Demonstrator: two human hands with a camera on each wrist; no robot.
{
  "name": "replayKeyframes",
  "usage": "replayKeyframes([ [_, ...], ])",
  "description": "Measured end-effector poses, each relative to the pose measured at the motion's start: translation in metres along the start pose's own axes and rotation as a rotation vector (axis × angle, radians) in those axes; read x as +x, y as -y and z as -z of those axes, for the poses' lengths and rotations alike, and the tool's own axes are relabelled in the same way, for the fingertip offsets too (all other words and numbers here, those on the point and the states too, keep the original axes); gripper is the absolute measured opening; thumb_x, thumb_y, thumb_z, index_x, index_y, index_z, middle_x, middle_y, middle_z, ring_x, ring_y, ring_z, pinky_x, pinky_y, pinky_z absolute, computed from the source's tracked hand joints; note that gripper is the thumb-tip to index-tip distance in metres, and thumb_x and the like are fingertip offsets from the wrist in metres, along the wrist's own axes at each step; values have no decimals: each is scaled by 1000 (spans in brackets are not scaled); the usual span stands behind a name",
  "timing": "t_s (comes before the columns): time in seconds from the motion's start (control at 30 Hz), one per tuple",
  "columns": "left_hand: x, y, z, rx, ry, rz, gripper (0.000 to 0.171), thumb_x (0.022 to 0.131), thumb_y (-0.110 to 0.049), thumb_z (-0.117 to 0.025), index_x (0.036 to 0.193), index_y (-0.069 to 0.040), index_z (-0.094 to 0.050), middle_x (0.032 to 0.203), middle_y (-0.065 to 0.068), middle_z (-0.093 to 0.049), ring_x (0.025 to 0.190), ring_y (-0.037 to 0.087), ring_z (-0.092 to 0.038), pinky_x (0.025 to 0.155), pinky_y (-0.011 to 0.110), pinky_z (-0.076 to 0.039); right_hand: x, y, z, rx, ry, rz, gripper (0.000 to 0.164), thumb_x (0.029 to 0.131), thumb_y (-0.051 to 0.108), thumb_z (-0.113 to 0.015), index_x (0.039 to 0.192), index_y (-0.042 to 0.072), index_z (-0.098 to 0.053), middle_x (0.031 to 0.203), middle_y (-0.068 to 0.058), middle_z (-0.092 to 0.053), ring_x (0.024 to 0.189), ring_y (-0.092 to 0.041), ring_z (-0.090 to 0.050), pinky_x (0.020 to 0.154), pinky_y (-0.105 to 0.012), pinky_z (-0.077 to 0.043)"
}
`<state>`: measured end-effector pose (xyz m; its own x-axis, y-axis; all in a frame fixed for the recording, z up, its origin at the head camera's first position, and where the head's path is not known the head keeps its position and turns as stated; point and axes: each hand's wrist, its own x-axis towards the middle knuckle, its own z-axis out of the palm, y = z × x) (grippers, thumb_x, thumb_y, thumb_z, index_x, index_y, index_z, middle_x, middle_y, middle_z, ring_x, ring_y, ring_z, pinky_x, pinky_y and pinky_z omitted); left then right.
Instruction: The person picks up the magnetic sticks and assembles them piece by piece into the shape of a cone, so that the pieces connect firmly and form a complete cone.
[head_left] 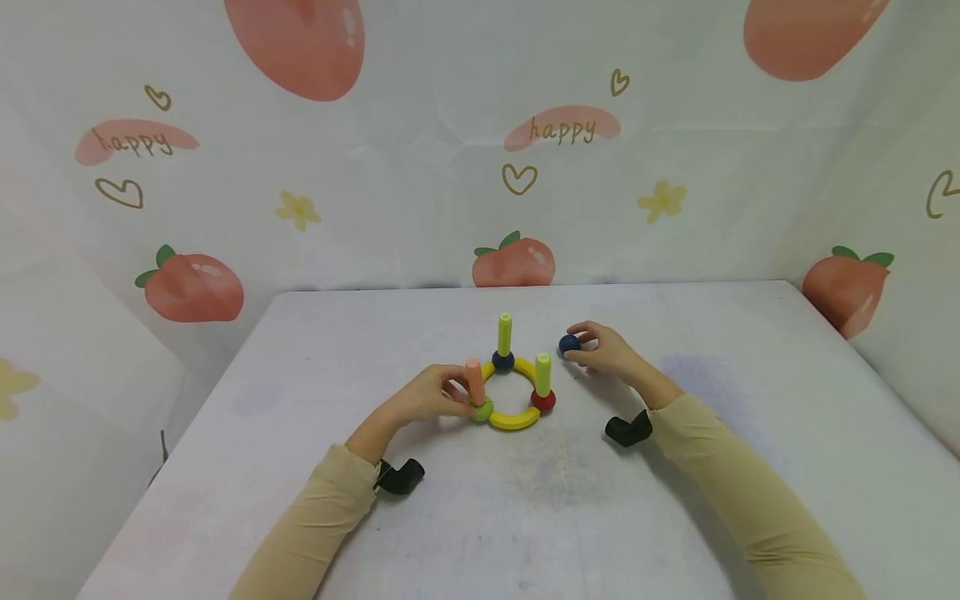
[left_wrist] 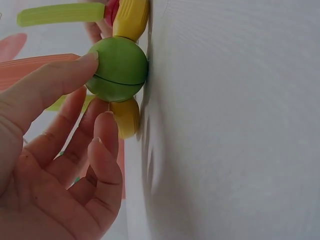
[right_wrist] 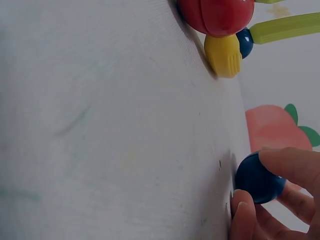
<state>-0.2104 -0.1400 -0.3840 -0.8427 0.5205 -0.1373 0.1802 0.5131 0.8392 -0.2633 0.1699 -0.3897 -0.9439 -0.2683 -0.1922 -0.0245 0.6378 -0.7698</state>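
A ring of curved yellow pieces (head_left: 514,421) joined by balls lies mid-table. Its green ball (left_wrist: 120,67) carries an upright orange stick (head_left: 475,382). My left hand (head_left: 433,392) is at that ball, thumb and fingers pinching it. Lime sticks stand on the ring's dark blue ball (head_left: 503,361) and red ball (head_left: 543,401); one is the lime stick (head_left: 543,375) at the right. To the right of the ring, my right hand (head_left: 606,350) holds a loose blue ball (right_wrist: 260,177) between thumb and fingers, low over the tabletop.
The white table (head_left: 300,333) has its far edge against a curtain (head_left: 420,167) printed with peaches. Black curved pieces, a left one (head_left: 401,477) and a right one (head_left: 628,429), show beside the wrists.
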Motion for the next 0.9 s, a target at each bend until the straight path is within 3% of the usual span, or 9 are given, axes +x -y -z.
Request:
replayKeyframes([
  [0.23,1,-2,-1,20,-2,58,27,75,-13,-75,99,-5,-67,101,10,-64,74,9,-56,59,23,-42,-1,1,-2,4,-14,5,44,91,17,-59,130,1,-45,127,-27,-47,84,-19,-64,63,-21,-49],
  [0.6,3,-3,-5,51,23,-4,23,77,-14,-73,94,-2,-66,94,10,-65,72,7,-58,62,22,-45,-8,4,6,-20,-32,31,49,91,25,-60,132,3,-45,128,-27,-48,87,-25,-63,70,-26,-51],
  [0.9,6,-9,-11,77,14,-2,22,75,-15,-75,92,-3,-67,89,7,-65,68,5,-57,63,20,-46,-14,14,15,29,-42,63,51,91,32,-59,133,5,-45,126,-23,-50,101,-30,-59,80,-30,-53],
])
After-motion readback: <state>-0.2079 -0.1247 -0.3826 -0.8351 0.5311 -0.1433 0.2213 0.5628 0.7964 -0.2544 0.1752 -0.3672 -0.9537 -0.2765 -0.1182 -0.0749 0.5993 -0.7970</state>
